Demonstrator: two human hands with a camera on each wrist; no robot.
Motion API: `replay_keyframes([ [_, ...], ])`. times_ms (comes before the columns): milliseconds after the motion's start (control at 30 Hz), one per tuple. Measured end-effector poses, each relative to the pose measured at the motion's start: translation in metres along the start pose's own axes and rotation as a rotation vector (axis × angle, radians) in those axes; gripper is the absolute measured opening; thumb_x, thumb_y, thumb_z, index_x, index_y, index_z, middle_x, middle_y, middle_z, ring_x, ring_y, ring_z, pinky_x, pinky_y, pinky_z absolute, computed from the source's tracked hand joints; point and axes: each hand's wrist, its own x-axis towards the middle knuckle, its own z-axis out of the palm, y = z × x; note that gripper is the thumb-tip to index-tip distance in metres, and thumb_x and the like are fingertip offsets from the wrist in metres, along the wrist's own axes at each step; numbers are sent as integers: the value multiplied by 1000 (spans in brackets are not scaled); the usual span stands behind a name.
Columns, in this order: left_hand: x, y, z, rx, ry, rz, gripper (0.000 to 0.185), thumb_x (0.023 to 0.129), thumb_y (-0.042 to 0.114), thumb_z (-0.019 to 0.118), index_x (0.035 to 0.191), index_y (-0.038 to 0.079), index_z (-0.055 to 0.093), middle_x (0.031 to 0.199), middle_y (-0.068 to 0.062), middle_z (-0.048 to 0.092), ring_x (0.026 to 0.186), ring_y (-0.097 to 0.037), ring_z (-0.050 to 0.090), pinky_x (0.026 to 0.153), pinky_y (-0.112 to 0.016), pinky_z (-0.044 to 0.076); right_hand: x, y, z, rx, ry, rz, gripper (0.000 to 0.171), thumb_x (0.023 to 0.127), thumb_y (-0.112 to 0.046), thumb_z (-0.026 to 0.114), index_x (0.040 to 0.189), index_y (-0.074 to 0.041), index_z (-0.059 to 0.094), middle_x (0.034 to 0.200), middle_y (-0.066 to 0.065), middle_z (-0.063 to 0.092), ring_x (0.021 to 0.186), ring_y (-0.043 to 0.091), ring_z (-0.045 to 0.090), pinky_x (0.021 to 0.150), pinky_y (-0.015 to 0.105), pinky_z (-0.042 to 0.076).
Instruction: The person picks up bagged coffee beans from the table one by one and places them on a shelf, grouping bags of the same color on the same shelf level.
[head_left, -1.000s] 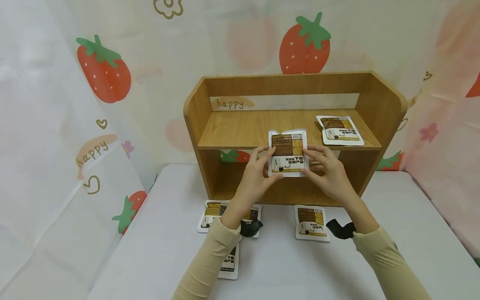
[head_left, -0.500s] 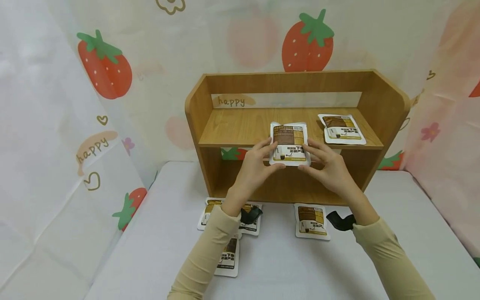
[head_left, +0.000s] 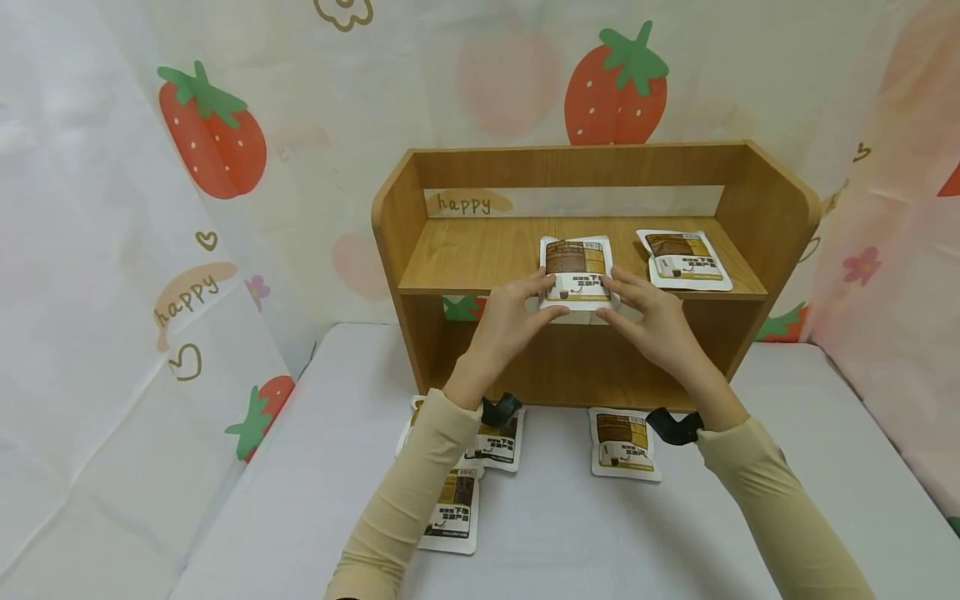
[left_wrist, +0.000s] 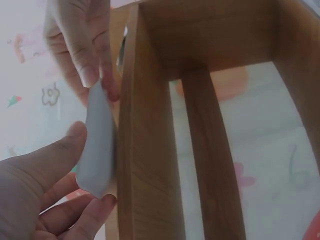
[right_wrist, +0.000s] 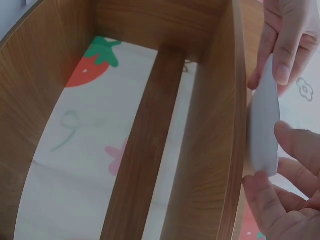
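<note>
A white-edged food pouch (head_left: 576,271) with a brown and yellow printed label is held between both hands at the front edge of the wooden shelf (head_left: 472,254). My left hand (head_left: 512,323) pinches its left side, thumb at the lower corner. On the opposite side, my right hand (head_left: 654,323) pinches it the same way. Seen edge-on in the left wrist view, the pouch (left_wrist: 97,145) lies close along the shelf board (left_wrist: 150,165). A matching pouch (head_left: 686,260) lies on the upper shelf to the right.
More pouches lie on the white table: one right of centre (head_left: 625,444), and several on the left, including a lower pouch (head_left: 455,508) and an upper pouch (head_left: 501,442), partly covered by the left sleeve (head_left: 420,475). The rack's side panels (head_left: 772,217) rise at both ends.
Both hands have raised and moved the pouch forward, from in front of the lower compartment to over the upper shelf's front edge. It now leans flatter. The other pouches stay put.
</note>
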Motion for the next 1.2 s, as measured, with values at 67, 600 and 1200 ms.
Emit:
replay_keyframes([
  [67,2,-2,1,3,-4,-6,49,78,26,73,120,2,61,126,-15,56,115,-23,56,92,-28,48,2,0,1,-2,-7,7,47,86,-15,66,127,3,53,139,22,42,119,42,48,89,50,46],
  [600,17,-10,5,187,-25,38,24,85,27,65,102,10,69,104,-3,68,86,-14,62,76,-22,50,19,6,7,-59,18,-18,40,90,-9,60,126,6,53,133,28,46,105,42,57,82,50,50],
  [1200,18,-13,8,176,2,18,18,87,23,64,99,10,69,105,-2,66,88,-13,64,74,-18,50,25,12,13,-61,41,-56,34,89,-4,59,123,3,58,134,27,45,111,41,53,81,46,52],
])
